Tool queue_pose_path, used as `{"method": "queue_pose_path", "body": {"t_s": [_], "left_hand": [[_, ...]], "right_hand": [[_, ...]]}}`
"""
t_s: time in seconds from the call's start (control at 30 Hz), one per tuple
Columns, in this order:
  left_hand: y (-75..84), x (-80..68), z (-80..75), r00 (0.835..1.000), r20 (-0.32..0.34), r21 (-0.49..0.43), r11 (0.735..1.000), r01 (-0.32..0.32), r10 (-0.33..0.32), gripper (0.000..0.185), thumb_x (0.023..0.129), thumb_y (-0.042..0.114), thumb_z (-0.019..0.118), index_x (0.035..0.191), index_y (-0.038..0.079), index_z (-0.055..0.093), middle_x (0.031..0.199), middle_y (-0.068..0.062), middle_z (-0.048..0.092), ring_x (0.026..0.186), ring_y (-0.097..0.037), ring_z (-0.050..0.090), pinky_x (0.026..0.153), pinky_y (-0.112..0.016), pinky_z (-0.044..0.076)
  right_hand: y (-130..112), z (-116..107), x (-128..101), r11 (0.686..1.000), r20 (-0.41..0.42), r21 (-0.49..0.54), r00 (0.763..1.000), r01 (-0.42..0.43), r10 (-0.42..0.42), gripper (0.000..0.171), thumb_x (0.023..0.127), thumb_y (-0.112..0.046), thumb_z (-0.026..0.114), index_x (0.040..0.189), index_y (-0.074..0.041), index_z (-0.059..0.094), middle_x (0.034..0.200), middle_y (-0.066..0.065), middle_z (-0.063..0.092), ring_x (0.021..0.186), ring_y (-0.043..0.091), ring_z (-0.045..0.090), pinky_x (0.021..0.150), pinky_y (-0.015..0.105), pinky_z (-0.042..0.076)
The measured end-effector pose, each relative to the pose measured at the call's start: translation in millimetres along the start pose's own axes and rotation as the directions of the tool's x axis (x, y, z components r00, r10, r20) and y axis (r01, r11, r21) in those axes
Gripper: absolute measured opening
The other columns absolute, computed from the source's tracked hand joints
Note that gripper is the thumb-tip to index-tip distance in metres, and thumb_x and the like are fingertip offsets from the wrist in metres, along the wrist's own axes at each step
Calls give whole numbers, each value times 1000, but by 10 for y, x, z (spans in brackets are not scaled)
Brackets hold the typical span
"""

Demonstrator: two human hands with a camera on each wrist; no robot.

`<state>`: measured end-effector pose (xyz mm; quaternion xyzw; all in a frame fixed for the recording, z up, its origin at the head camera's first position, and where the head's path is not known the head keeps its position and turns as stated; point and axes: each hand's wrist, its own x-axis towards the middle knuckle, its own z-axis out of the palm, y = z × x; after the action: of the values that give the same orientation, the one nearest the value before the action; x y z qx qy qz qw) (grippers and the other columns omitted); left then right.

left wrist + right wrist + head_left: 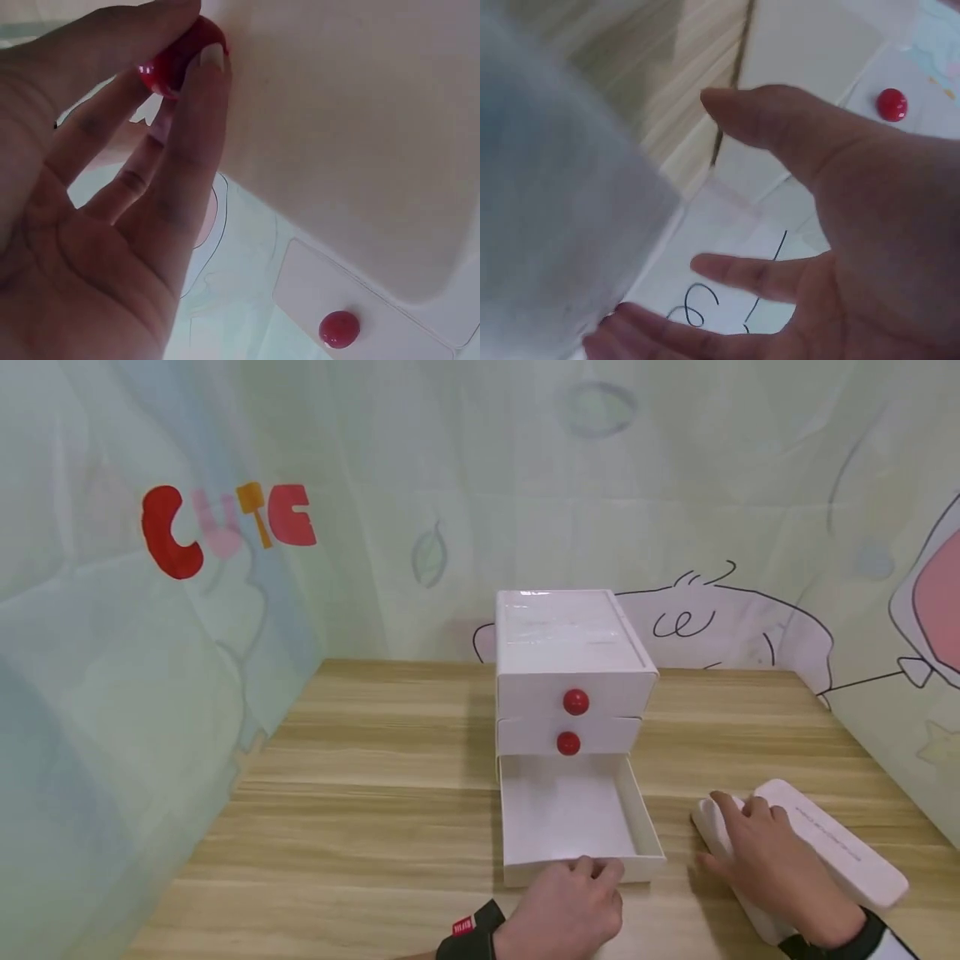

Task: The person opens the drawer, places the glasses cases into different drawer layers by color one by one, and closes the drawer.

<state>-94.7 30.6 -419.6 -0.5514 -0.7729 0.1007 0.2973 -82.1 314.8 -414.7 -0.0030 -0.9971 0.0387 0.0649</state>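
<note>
A white three-drawer chest stands on the table with its bottom drawer pulled out, the white floor inside showing. My left hand is at that drawer's front. In the left wrist view its thumb and fingers pinch a round red knob. To the right, my right hand lies over a long white case in two parts, a plain part and a part with printed letters. The right wrist view has the fingers and thumb spread, fingertips right at the white case.
The upper two drawers are closed, each with a red knob. Wood-grain table top extends left of the chest. A printed cloth hangs behind and along both sides.
</note>
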Motion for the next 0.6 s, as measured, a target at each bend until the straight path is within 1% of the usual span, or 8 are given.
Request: {"method": "queue_pose_path", "body": {"t_s": [0.07, 0.13, 0.2, 0.27, 0.37, 0.47, 0.53, 0.6], "left_hand": [[-7, -7, -13, 1000, 15, -16, 1000, -6, 6, 15, 93, 24, 70, 81, 28, 78, 89, 6, 63, 65, -5, 61, 48, -15, 46], [-12, -11, -20, 1000, 23, -34, 999, -10, 11, 16, 94, 25, 69, 81, 29, 78, 88, 6, 63, 64, -5, 60, 47, -14, 46], [-13, -11, -22, 1000, 25, -38, 999, -14, 15, 17, 94, 24, 69, 80, 29, 78, 87, 5, 63, 63, -5, 60, 48, -15, 46], [-17, -8, -24, 999, 30, -38, 999, -15, 16, 16, 93, 23, 70, 81, 29, 79, 88, 5, 63, 64, -5, 60, 48, -15, 47], [-23, -4, -26, 999, 31, -24, 1000, -14, 15, 15, 92, 22, 70, 82, 29, 79, 88, 6, 64, 65, -5, 62, 49, -15, 48], [-28, 0, -35, 999, 44, -29, 999, -14, 15, 14, 91, 21, 71, 83, 28, 79, 90, 6, 65, 67, -5, 63, 49, -15, 49], [-29, 1, -40, 998, 56, -37, 999, -15, 17, 14, 91, 21, 71, 83, 29, 79, 91, 6, 65, 68, -5, 64, 49, -15, 49], [-33, 5, -49, 997, 72, -49, 999, -18, 22, 13, 92, 22, 71, 84, 29, 79, 92, 6, 65, 69, -5, 64, 50, -15, 49]], "right_hand": [[24, 6, 36, 999, 58, -13, 998, -40, 40, 83, 76, -40, 86, 134, 6, 49, 106, 36, 57, 88, 50, 57, 60, 56, 50], [49, 1, 62, 996, 124, -18, 989, -83, 85, 85, 77, -41, 85, 137, 6, 47, 114, 38, 56, 90, 51, 60, 60, 59, 50], [89, 3, 83, 994, 191, -19, 975, -111, 113, 87, 78, -44, 84, 138, 6, 45, 120, 39, 55, 89, 48, 63, 62, 58, 50], [126, -1, 102, 992, 239, -5, 963, -127, 124, 90, 79, -44, 83, 141, 5, 43, 126, 39, 53, 87, 43, 64, 62, 56, 51], [167, -18, 118, 992, 250, 25, 961, -127, 117, 92, 78, -45, 84, 144, 3, 41, 128, 37, 54, 83, 36, 63, 60, 49, 50], [186, -30, 112, 992, 235, 54, 967, -113, 97, 92, 77, -43, 85, 144, 2, 42, 127, 35, 56, 82, 33, 62, 59, 46, 49], [190, -30, 106, 993, 213, 71, 974, -96, 79, 89, 77, -38, 86, 142, 4, 42, 122, 34, 59, 82, 32, 62, 61, 45, 50], [199, -21, 96, 995, 177, 83, 983, -62, 47, 85, 76, -32, 87, 139, 7, 44, 114, 33, 62, 82, 31, 63, 62, 45, 51]]}}
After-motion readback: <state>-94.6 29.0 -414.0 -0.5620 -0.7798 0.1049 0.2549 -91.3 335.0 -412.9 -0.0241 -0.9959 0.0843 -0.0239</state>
